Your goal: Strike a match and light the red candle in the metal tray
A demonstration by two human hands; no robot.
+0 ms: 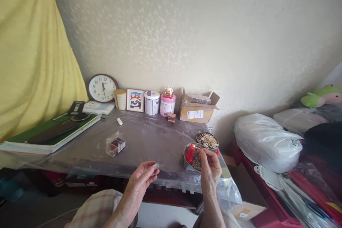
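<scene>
Between the thumb and fingers of my left hand [140,181] is a small matchbox [157,166], above the table's front edge. My right hand [211,167] is closed in a pinch on a thin match [197,147]. The match's tip reaches the top of a red candle [190,154], where a small bright flame shows. Standing tilted, the candle is in a round tin [185,160] of dark grit. Just behind it, a second round dish [197,139] holds many matchsticks [207,140].
A plastic-wrapped pack of matchboxes [117,145] and a white oval object [119,121] lie on the table [149,135]. Along the wall stand a clock [103,88], canisters [152,103], a panda picture [135,100] and a cardboard box [196,112]. Books [53,133] are at left, bags [267,142] at right.
</scene>
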